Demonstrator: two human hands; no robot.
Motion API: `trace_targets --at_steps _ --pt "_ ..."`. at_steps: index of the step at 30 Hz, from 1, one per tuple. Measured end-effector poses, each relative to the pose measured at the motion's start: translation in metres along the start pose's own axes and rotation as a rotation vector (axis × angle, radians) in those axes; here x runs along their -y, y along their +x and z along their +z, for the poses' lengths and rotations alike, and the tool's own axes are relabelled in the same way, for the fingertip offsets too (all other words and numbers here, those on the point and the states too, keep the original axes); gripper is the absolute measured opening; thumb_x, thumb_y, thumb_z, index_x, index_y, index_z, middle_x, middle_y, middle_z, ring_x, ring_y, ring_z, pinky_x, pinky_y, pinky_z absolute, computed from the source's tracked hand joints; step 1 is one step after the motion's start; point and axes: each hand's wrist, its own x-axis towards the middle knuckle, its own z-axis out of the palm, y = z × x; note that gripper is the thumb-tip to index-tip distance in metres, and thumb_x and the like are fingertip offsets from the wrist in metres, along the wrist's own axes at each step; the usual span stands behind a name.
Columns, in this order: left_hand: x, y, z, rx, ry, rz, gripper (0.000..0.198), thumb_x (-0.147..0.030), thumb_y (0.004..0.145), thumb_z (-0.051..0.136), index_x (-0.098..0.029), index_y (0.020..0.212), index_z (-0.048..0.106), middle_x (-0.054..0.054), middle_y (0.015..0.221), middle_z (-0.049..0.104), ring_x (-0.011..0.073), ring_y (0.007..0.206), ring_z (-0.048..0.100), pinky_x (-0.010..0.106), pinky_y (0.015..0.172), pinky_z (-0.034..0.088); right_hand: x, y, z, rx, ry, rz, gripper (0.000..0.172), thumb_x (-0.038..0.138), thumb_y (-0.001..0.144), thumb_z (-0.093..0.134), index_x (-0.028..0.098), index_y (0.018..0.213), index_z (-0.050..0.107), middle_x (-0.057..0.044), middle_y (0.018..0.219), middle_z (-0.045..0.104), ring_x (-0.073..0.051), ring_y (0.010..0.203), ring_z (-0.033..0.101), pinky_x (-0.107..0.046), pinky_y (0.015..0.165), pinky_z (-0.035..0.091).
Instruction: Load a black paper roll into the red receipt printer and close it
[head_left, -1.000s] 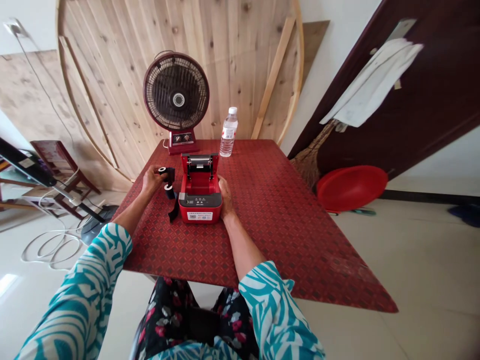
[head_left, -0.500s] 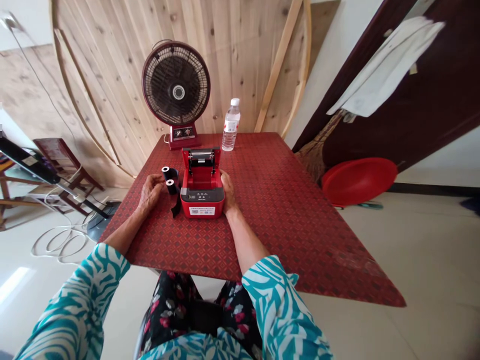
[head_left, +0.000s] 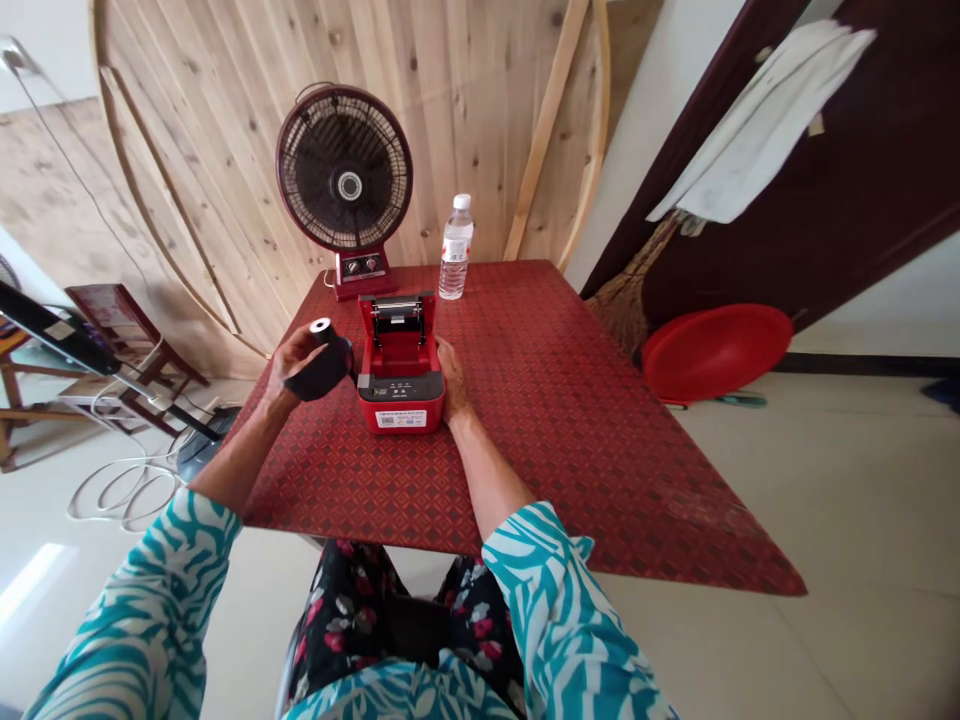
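Note:
A small red and black label printer (head_left: 403,385) stands on the table with its lid raised and its inside bay exposed. Against its right side my right hand (head_left: 452,383) is curled, holding the body; some fingertips are out of sight behind it. Left of the printer, my left hand (head_left: 291,358) grips a black printer ribbon roll (head_left: 322,368) with a pale core, raised off the table. A broad black length of the ribbon is pulled out toward the printer. The second ribbon core is not plainly visible.
The red patterned table (head_left: 555,430) carries a maroon fan (head_left: 346,180) at the back left and a water bottle (head_left: 455,250) beside it. Right of the table are a red basin (head_left: 716,352) and a broom (head_left: 626,295). A cable (head_left: 127,480) lies coiled on the floor at left.
My left hand has closed on the ribbon and lifted it from the table, turning it so the dark film faces me. My right hand stays at the printer.

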Motion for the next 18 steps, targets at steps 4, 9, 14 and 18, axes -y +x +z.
trace_targets --at_steps 4,9,14,18 --pt "-0.039 0.014 0.022 0.314 0.251 0.123 0.048 -0.038 0.065 0.081 -0.02 0.109 0.071 0.006 0.092 0.071 0.0212 0.084 0.067 0.034 0.077 0.055 -0.007 0.005 -0.002 0.013 0.004 0.005 0.056 0.063 0.087 0.046 0.023 0.123 0.062 -0.008 0.132 0.066 -0.024 0.129 0.055 -0.042 0.112 0.043" --pt "-0.058 0.032 0.061 0.607 0.599 0.179 0.036 -0.023 0.07 0.074 -0.022 0.107 0.074 0.003 0.09 0.073 0.0208 0.082 0.067 0.031 0.077 0.052 -0.009 0.007 0.0 0.005 0.025 0.029 0.057 0.065 0.085 0.047 0.024 0.121 0.062 -0.006 0.132 0.066 -0.023 0.126 0.058 -0.041 0.111 0.043" --pt "-0.057 0.052 0.08 0.814 0.929 0.163 0.029 -0.017 0.068 0.071 -0.026 0.094 0.078 0.002 0.088 0.075 0.023 0.085 0.069 0.027 0.074 0.048 -0.008 0.004 0.005 -0.027 0.064 0.04 0.055 0.064 0.086 0.046 0.024 0.121 0.061 -0.006 0.129 0.067 -0.022 0.12 0.061 -0.042 0.111 0.043" --pt "-0.058 0.058 0.083 0.84 1.051 0.119 0.028 -0.025 0.063 0.077 -0.029 0.091 0.078 0.001 0.084 0.075 0.0246 0.083 0.069 0.027 0.07 0.047 -0.004 0.004 0.006 -0.041 0.05 0.053 0.056 0.067 0.084 0.047 0.025 0.119 0.063 -0.005 0.128 0.068 -0.022 0.119 0.061 -0.042 0.11 0.043"
